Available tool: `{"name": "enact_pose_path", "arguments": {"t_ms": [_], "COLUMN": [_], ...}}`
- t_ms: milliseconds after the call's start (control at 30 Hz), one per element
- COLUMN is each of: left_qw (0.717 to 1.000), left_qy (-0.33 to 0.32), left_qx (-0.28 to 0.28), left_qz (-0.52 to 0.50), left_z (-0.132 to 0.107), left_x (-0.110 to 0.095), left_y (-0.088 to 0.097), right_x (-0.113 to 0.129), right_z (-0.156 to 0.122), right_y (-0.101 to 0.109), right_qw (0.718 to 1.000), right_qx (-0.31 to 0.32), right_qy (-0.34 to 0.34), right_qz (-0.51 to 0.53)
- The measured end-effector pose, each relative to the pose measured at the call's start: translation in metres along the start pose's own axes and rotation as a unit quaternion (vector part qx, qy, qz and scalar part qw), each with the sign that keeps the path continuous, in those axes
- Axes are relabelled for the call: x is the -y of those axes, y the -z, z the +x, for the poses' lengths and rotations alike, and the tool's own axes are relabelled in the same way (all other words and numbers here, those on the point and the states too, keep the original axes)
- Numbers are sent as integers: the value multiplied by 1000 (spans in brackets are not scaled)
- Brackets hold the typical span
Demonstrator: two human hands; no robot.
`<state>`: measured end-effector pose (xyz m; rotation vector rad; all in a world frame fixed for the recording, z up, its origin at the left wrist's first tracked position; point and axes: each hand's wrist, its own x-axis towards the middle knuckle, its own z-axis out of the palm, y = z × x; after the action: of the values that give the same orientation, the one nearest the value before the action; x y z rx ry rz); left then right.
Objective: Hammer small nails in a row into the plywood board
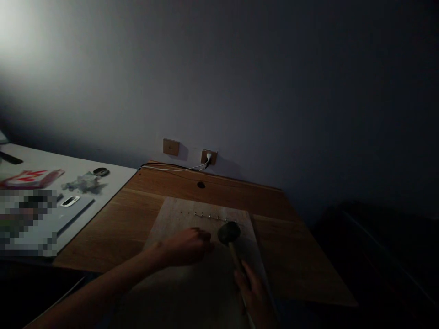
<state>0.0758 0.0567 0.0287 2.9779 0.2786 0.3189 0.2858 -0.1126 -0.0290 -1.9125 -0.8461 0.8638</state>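
My right hand [252,290] is wrapped round the handle of a mallet [229,233] with a dark, rounded head. That head hovers over or rests near the right end of a row of small metal nails or screws [210,216]; the dimness hides which. The row stands in a pale wooden board [178,205], with two small dark spots to its left. My left hand [188,246] is closed above the board, left of the mallet head. Whatever may be in its fingers does not show.
Beneath the board lies a brown wooden tabletop [116,224] with a cable hole [201,185]. Cables run along its back edge to a wall socket [209,156]. On the white table [118,176] at left are a tape roll [101,172], crumpled plastic [85,183] and a red-white packet [34,178].
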Motion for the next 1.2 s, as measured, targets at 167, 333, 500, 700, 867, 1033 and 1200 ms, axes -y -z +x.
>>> {"name": "enact_pose_path", "arguments": {"t_ms": [167, 333, 500, 700, 867, 1033, 1200], "left_qw": [965, 935, 917, 909, 919, 939, 945], "left_qy": [183, 242, 297, 275, 264, 238, 229], "left_qx": [-115, -179, -186, -209, -227, -204, -209], "left_qz": [-152, -187, -191, -235, -186, -139, -108], "left_z": [-20, -23, -24, -33, -31, -31, -30], "left_x": [65, 99, 102, 102, 104, 107, 104], "left_y": [0, -4, -12, -23, -27, -31, -32], "right_x": [9, 20, 19, 17, 18, 27, 56], "right_z": [-5, -9, -8, -6, -7, -2, 8], "right_y": [1, 1, 2, 2, 4, 5, -12], "right_qw": [997, 997, 996, 996, 995, 996, 993], "right_qx": [46, 60, 83, 79, 78, 76, 111], "right_qy": [-61, -37, -12, -19, -38, -8, 23], "right_qz": [34, 45, 34, 42, 55, 40, 42]}}
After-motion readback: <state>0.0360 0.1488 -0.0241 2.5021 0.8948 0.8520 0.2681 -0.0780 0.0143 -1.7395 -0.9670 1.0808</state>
